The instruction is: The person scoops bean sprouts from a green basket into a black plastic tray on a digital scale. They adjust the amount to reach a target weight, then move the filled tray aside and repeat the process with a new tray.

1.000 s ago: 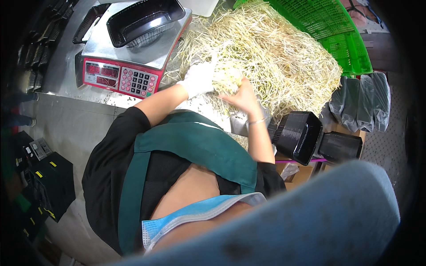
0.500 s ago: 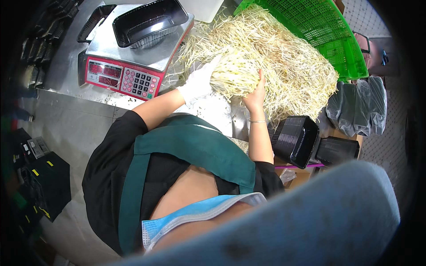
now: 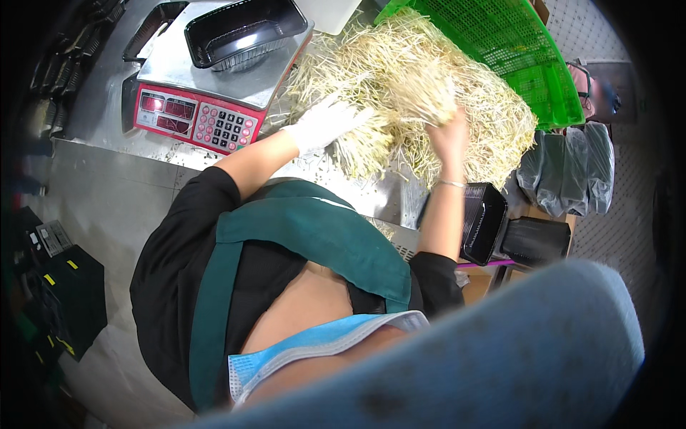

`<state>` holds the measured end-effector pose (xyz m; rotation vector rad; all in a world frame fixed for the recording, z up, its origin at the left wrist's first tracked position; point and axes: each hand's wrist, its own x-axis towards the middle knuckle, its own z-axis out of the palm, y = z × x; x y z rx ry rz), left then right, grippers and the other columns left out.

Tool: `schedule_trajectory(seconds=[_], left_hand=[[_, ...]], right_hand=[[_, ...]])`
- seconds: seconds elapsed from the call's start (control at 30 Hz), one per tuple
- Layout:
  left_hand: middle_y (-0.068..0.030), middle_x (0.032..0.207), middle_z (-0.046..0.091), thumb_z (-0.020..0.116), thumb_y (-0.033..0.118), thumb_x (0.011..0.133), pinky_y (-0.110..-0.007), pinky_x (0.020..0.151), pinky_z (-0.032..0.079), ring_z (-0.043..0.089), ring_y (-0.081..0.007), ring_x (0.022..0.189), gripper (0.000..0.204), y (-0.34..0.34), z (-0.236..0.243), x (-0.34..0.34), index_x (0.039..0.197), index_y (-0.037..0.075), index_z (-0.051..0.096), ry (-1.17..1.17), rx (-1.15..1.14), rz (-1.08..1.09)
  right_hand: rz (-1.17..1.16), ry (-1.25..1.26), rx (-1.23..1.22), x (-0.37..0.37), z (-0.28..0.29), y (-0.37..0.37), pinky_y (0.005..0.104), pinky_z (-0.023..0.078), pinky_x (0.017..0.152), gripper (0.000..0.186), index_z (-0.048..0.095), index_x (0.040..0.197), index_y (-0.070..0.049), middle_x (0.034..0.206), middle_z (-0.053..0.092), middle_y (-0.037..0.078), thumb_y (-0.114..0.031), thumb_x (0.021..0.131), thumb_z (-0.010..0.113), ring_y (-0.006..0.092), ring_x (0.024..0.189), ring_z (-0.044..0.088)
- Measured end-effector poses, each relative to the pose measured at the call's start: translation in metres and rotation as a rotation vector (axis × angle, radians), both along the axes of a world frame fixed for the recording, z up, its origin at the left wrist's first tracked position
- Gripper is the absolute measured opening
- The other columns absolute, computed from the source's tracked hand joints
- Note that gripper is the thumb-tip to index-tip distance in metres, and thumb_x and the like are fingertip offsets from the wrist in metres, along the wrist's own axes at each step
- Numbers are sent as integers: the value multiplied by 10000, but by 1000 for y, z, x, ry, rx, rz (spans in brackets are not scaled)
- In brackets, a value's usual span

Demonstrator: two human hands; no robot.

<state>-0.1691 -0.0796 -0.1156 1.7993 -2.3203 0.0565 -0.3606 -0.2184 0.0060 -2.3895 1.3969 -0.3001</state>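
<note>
A large heap of pale bean sprouts (image 3: 493, 107) covers the metal table in front of me. My left hand (image 3: 323, 127), in a white glove, is at the heap's near left side. Its fingers curve over a bunch of sprouts whose ends hang toward the table edge; the thumb is hard to make out. Bare and slightly smeared by motion, my right hand (image 3: 449, 137) grips another clump of sprouts (image 3: 426, 93) above the heap. To the left, a red and silver digital scale (image 3: 196, 118) bears a black plastic tray (image 3: 246, 32).
A green perforated basket (image 3: 568, 100) leans behind the heap at the right. Stacked black trays (image 3: 484, 222) stand by the table's right end, near wrapped black stacks (image 3: 575, 168). Another black tray (image 3: 146, 36) sits beyond the scale. Dark crates (image 3: 71, 293) are on the floor at left.
My hands have moved apart from the bunch they held together. The right one has gone right and away with a clump; the left stays by the remaining sprouts.
</note>
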Motion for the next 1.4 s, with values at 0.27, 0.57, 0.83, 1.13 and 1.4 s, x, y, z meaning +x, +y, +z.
schedule_trajectory(seconds=[0.27,0.57,0.83,1.13,1.4], left_hand=[[-186,1219,516,490,212,809,-423,925,406,527,-324,1067,426,86,72,30,1208,69,529,403,721,3],[-176,728,594,499,186,861,-399,623,463,571,-292,648,231,55,-55,-31,826,-21,596,1035,474,-100],[-137,933,594,503,177,848,-351,737,467,590,-268,793,212,77,-12,14,935,6,593,893,-10,-312],[-156,1169,522,619,-8,768,-329,868,455,548,-237,1027,441,114,86,166,1185,4,477,730,-945,588],[-94,1110,539,585,-48,672,-285,866,437,512,-167,1006,594,87,52,184,1240,0,421,1795,-554,589]], right_hand=[[174,-24,291,14,-81,-24,395,422,952,1000,368,1256,136,1192,508,307,-435,563,805,394,1105,527],[316,338,-239,93,-83,81,473,305,985,1181,421,1171,137,1145,511,271,-793,473,626,412,1109,466],[145,608,52,99,-87,28,406,340,996,1070,339,1296,98,1284,412,285,-522,513,724,381,1187,428],[-54,541,-39,95,-90,42,366,498,804,961,417,1236,86,1029,607,237,-498,544,739,315,945,618],[-65,512,-81,95,-102,46,352,499,771,721,519,1080,43,981,628,216,-376,538,744,298,856,640]])
